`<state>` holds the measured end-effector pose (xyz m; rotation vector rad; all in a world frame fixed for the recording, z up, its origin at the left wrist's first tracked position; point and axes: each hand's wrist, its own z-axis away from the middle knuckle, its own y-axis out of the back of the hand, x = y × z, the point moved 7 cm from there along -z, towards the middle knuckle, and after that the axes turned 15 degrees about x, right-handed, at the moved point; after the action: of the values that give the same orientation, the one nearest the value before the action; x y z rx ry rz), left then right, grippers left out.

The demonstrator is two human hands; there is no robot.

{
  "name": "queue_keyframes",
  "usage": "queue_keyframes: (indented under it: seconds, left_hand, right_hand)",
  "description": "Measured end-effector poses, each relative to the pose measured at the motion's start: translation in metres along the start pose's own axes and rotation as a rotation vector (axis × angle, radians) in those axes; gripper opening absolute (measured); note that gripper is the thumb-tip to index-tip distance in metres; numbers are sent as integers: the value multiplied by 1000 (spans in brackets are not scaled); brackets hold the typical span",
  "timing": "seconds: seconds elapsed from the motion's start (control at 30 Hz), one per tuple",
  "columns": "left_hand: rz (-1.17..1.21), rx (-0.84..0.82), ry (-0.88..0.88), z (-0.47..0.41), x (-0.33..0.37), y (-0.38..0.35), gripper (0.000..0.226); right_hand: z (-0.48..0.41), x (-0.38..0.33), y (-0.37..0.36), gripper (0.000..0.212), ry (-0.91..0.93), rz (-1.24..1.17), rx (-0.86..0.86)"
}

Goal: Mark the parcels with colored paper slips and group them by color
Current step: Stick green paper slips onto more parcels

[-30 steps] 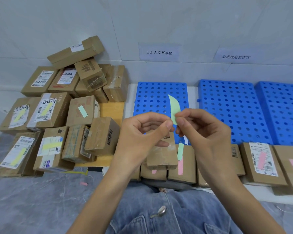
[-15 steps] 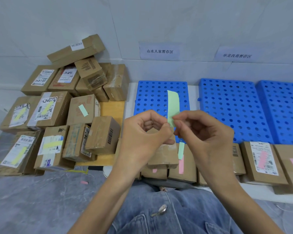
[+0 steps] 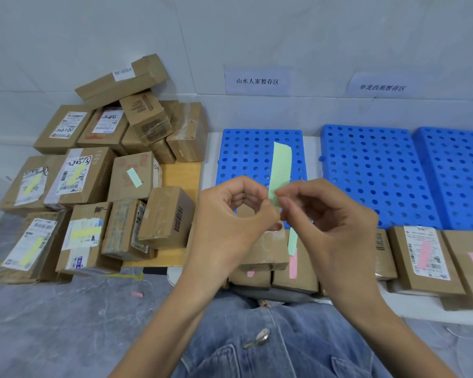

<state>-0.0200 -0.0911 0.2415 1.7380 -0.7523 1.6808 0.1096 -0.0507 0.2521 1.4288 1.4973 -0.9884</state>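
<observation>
A light green paper slip point(image 3: 280, 166) stands upright between both hands, in front of a blue perforated pad point(image 3: 246, 154). My left hand point(image 3: 230, 222) and my right hand point(image 3: 336, 222) both pinch its lower end with thumb and fingertips. Just below the hands sits a small taped cardboard parcel point(image 3: 265, 249) on top of other parcels carrying pink slips point(image 3: 293, 264); another green slip point(image 3: 292, 240) hangs beside it. A parcel with a pink slip point(image 3: 423, 255) lies to the right. At left is a pile of parcels point(image 3: 93, 186), some with yellow slips point(image 3: 84, 233) and one with a green slip point(image 3: 134, 177).
Two more blue perforated pads point(image 3: 377, 170) lie to the right below paper wall signs point(image 3: 257, 81). A wooden board point(image 3: 180, 175) lies under the left pile. A pink scrap point(image 3: 137, 294) lies on the grey floor sheet. My denim-clad legs point(image 3: 271, 345) fill the bottom centre.
The green slip has straightened from curled to upright and flat. Both hands stay together at its lower end, pinching it.
</observation>
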Motion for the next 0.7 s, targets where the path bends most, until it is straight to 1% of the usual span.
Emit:
queue_keyframes:
  seconds: [0.2, 0.3, 0.33, 0.37, 0.43, 0.5, 0.53, 0.6, 0.7]
  left_hand:
    - [-63, 41, -56, 2, 4, 3, 2]
    - [-41, 48, -41, 2, 3, 4, 5]
    - [-20, 47, -27, 2, 3, 4, 6]
    - [12, 37, -5, 3, 2, 4, 9]
    - [88, 2, 72, 3, 0, 3, 15]
    - [177, -72, 175, 6, -1, 0, 5]
    - [202, -106, 208, 7, -2, 0, 8]
    - [226, -158, 235, 8, 0, 0, 13]
    - [218, -161, 211, 8, 3, 2, 10]
  right_hand:
    - [6, -14, -2, 6, 286, 182, 13]
    - [6, -14, -2, 6, 280, 165, 14]
    - [5, -13, -2, 6, 233, 133, 14]
    - [3, -11, -1, 8, 149, 81, 17]
    - [-2, -4, 2, 10, -82, -40, 39]
    - [-5, 3, 3, 6, -280, -135, 41]
    - [-6, 6, 3, 6, -349, -165, 29]
    - [-5, 11, 2, 13, -452, -221, -3]
    - [-3, 13, 0, 10, -501, -286, -25]
